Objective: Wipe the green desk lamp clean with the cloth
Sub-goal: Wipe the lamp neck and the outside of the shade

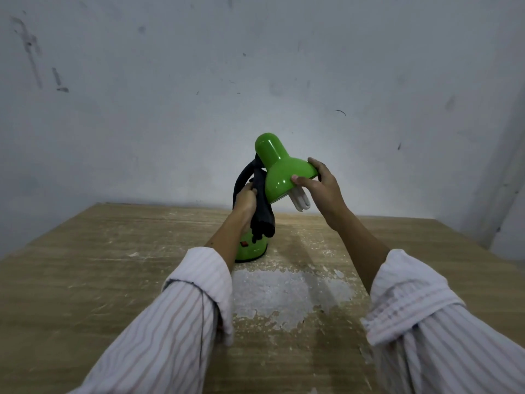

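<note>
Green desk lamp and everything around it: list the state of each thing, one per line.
Lamp shade: tilted, mouth facing lower right, gripped at the rim.
Bulb: fitted, unlit, poking out of the shade.
Lamp neck: bent in an arch.
Lamp base: standing on the table.
Cloth: bunched, hanging against the neck.
Left hand: closed on the cloth.
Right hand: holding the shade's rim.
Table: worn, pale patch in the middle.

Scuffed grey wall (170, 81), worn wooden table (85, 280)
</note>
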